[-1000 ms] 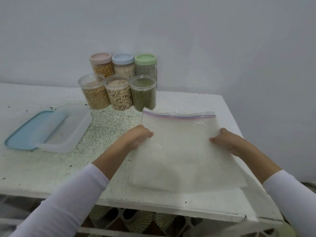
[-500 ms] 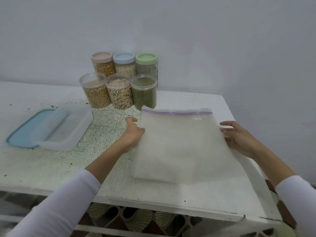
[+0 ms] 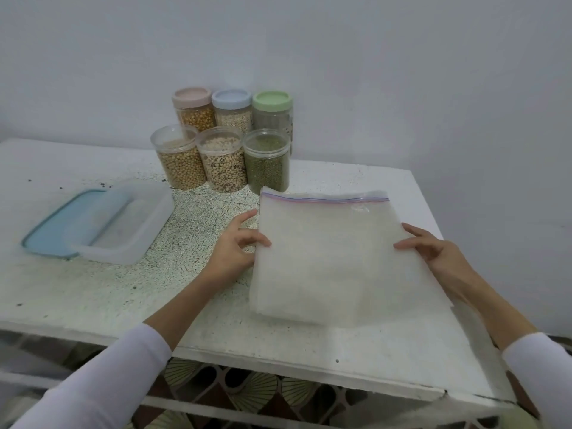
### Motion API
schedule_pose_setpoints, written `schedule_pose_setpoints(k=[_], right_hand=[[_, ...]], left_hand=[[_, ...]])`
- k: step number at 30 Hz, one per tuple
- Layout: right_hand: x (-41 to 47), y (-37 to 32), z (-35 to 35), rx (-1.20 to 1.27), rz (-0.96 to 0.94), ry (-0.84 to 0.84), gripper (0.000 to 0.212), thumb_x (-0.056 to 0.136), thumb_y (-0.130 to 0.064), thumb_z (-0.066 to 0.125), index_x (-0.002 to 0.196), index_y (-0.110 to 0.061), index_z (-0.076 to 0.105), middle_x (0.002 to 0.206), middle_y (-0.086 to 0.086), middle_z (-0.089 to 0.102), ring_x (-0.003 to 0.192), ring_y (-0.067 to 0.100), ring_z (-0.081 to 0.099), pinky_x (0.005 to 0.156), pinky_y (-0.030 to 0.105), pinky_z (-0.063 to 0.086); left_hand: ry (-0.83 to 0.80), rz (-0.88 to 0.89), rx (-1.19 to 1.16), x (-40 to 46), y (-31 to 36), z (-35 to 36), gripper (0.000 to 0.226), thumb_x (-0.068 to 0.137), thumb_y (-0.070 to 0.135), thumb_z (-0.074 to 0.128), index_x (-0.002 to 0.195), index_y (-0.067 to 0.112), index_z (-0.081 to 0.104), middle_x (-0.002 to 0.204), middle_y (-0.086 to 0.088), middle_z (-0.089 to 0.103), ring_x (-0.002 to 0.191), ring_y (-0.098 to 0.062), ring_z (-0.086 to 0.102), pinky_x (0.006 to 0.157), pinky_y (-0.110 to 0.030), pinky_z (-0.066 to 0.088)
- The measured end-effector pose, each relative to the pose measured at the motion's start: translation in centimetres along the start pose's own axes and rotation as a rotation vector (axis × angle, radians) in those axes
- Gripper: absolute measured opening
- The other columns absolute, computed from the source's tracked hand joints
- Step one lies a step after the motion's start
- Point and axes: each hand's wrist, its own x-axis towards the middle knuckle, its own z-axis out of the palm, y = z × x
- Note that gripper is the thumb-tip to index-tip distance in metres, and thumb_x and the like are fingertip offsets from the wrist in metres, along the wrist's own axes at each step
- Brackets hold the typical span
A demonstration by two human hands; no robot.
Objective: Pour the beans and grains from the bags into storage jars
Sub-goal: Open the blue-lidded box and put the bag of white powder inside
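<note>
While the stack of zip bags [image 3: 328, 258] lies flat on the right part of the tabletop [image 3: 93, 289], it is touched at its left edge by the left hand [image 3: 235, 246] and at its right edge by the right hand [image 3: 433, 249]; the fingers of both hands are extended and relaxed, and nothing is gripped. The number of bags in the stack cannot be determined, and no contents can be made out through the cloudy plastic. Six storage jars [image 3: 223, 144] are grouped near the wall behind the stack. The three front jars are uncovered and filled; the three rear jars are lidded and partly hidden by the front row. A clear container [image 3: 123, 224] rests on a blue lid [image 3: 52, 233] at the left. The tabletop's left end is cut off by the frame
</note>
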Motion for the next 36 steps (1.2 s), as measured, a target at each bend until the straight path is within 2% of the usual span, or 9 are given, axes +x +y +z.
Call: schedule_pose_setpoints(k=[4,5,8,11,13,25,31,33,36], right_hand=[[0.1,-1.3,-0.2,-0.28,-0.06,-0.076,0.019,0.068,-0.037,0.079,0.084,-0.045,0.074,0.128,-0.011,0.053,0.112,0.004,0.056,0.089,0.017,0.048],[0.4,-1.1,-0.3,-0.357,-0.087,-0.052,0.037,0.06,-0.047,0.073,0.096,-0.054,0.067,0.125,-0.012,0.055,0.105,-0.002,0.056,0.091,0.026,0.048],[1.8,-0.4,0.3,-0.466,-0.063,0.089,0.07,0.061,-0.04,0.061,0.13,-0.044,0.047,0.124,0.004,0.049,0.105,-0.015,0.044,0.088,0.015,0.039],[2.6,-0.4,1.2,-0.435,0.025,0.179,0.026,0.067,-0.048,0.058,0.08,-0.029,0.069,0.107,0.009,0.061,0.099,0.011,0.054,0.08,0.024,0.037],[3.0,0.0,1.4,-0.438,0.05,0.203,0.047,0.073,-0.06,0.056,0.055,-0.016,0.052,0.075,0.004,0.054,0.072,0.015,0.049,0.065,0.026,0.033],[5.6,0.6,3.1,-0.808,0.282,0.332,0.052,0.096,-0.04,0.046,0.054,-0.013,0.033,0.055,0.003,0.042,0.056,0.022,0.041,0.07,0.035,0.029],[5.7,0.3,3.5,-0.816,0.266,0.399,0.036,0.092,-0.04,0.054,0.074,-0.01,0.046,0.081,0.007,0.051,0.075,0.026,0.05,0.069,0.037,0.039],[5.3,0.2,4.1,-0.829,0.154,0.519,0.032,0.089,-0.034,0.061,0.098,-0.005,0.053,0.104,0.013,0.049,0.102,0.032,0.047,0.083,0.043,0.039],[4.1,-0.9,5.6,-0.757,-0.142,0.616,0.024,0.088,-0.021,0.064,0.1,-0.002,0.055,0.099,0.012,0.053,0.095,0.028,0.049,0.077,0.039,0.039]], left_hand=[[0.066,0.335,0.477,0.2,-0.9,-0.5,0.013,0.074,0.005,0.072,0.074,0.018,0.073,0.114,0.015,0.051,0.088,-0.006,0.045,0.08,-0.017,0.037],[0.063,0.414,0.595,0.4,-1.2,-0.7,0.008,0.075,0.011,0.067,0.073,0.014,0.074,0.107,0.01,0.056,0.086,-0.01,0.041,0.075,-0.022,0.034],[0.061,0.382,0.657,0.7,-1.3,-0.7,0.016,0.077,-0.005,0.058,0.071,0.005,0.071,0.086,0.0,0.061,0.079,-0.012,0.036,0.066,-0.03,0.033],[0.107,0.103,0.499,0.8,-0.6,-0.3,0.016,0.086,-0.002,0.06,0.08,0.009,0.069,0.078,0.003,0.056,0.079,-0.013,0.043,0.072,-0.031,0.038],[0.151,-0.009,0.427,0.9,-0.5,-0.2,0.024,0.091,0.013,0.061,0.069,0.004,0.061,0.07,-0.003,0.052,0.076,-0.013,0.043,0.075,-0.028,0.035],[0.186,-0.179,0.798,3.0,-0.7,1.3,0.038,0.103,0.024,0.034,0.098,-0.003,0.06,0.108,-0.009,0.048,0.096,-0.015,0.031,0.083,-0.03,0.03],[0.416,0.066,0.844,4.2,3.3,2.2,0.035,0.095,0.024,0.052,0.123,0.002,0.047,0.133,-0.016,0.034,0.124,-0.026,0.032,0.103,-0.036,0.03],[0.351,0.214,0.835,5.5,5.0,3.2,0.037,0.094,0.02,0.055,0.125,0.003,0.048,0.133,-0.015,0.038,0.123,-0.026,0.035,0.103,-0.031,0.029],[0.085,0.395,0.873,8.1,6.2,5.1,0.032,0.094,0.017,0.054,0.124,0.005,0.052,0.13,-0.012,0.046,0.12,-0.023,0.041,0.101,-0.032,0.035]])
